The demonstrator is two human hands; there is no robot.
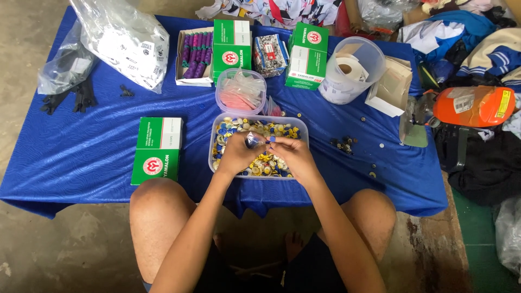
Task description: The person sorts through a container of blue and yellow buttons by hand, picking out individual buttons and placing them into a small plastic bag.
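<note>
left hand (236,154): fingers curled, pinching | right hand (292,157): fingers bent inward, fingertips meeting left | forearms converge

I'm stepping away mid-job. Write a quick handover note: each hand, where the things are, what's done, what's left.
Left hand: over the clear tub, pinching a small clear bag.
Right hand: beside it, fingertips at the bag's mouth.
Things: the tub holds mixed yellow, blue and white buttons; round container of pink bags just behind it; green boxes left and behind; a few loose dark buttons on the blue cloth.
Done: no filled bags visible.
Left: tub still nearly full.
</note>
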